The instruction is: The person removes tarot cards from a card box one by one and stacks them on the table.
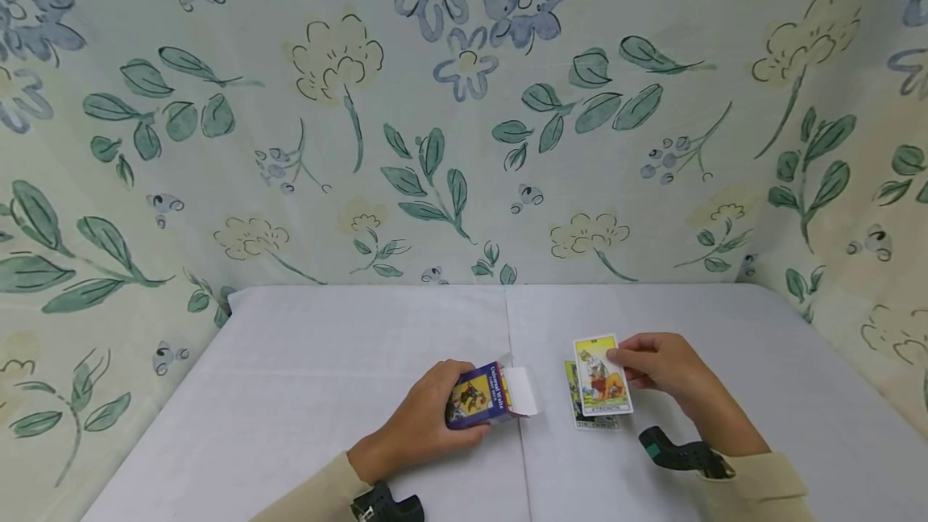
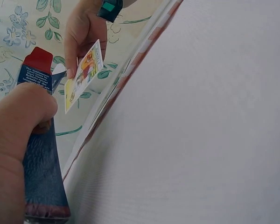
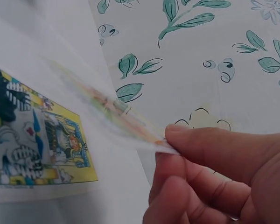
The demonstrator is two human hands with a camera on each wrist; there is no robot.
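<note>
Here, left hand (image 1: pixel 424 421) grips a box (image 1: pixel 473 399); right hand (image 1: pixel 667 361) pinches a card (image 1: pixel 600 379), another card (image 3: pixel 30 140) lying left of that hand.

Over my feed I see the box (image 1: pixel 473 398) as thin printed cardboard, slightly shiny; the upper card (image 1: pixel 603 379) and lower card (image 3: pixel 65 144) look like smooth printed paper. I make out matt cloth in the bench cover (image 1: pixel 348 353), backdrop (image 1: pixel 522 256) and sleeve (image 1: pixel 757 490), and dark plastic in the wrist mount (image 1: pixel 676 453).
</note>
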